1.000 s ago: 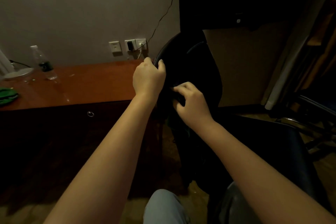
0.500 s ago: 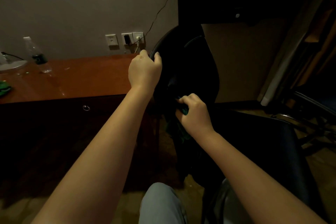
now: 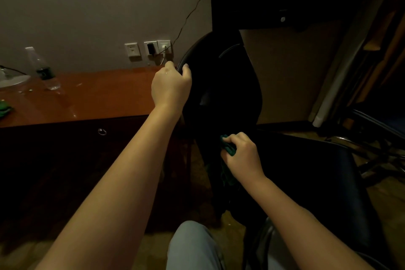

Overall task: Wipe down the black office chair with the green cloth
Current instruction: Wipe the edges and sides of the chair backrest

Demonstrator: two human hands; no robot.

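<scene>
Head view: left hand grip clamped on the top rim of the black office chair, likely steadying it against swivelling. Right hand grip bunched round the green cloth, low on the chair back by the seat. It's dim, so contact is probable. The chair stands off the tabletop right edge.

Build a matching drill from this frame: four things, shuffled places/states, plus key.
1. left hand
2. right hand
3. plastic bottle
4. black charger

A. plugged into the wall socket
B. grips the green cloth, low down
C. stands on the desk
D. grips the top edge of the black office chair

Pairs: 1-D, 2-B, 3-C, 4-A
</scene>
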